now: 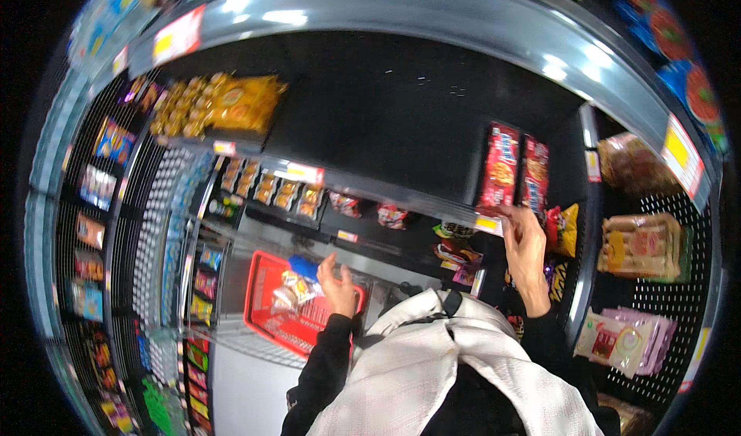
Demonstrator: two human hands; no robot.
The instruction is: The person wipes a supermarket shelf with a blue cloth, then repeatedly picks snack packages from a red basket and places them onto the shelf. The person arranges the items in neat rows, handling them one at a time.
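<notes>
My right hand [525, 251] is at the front edge of a black shelf [382, 117], its fingertips close to the near end of a red snack package [499, 164]; whether they touch it I cannot tell. A second red package [534, 172] lies beside the first. A price tag [489, 224] on the shelf edge is just left of those fingers. Lower and to the left, my left hand [337, 285] has its fingers apart and holds nothing visible. It is over the right side of a red basket [255, 297], which contains several small wrapped packages [296, 290] and a blue item [302, 268].
Gold-wrapped sweets [191, 106] and a yellow bag [246, 101] sit on the shelf at left. A lower shelf bears small packs [288, 194]. Perforated shelves with packaged bread [641, 245] stand at right. A metal shelf rim [370, 13] arches across the top.
</notes>
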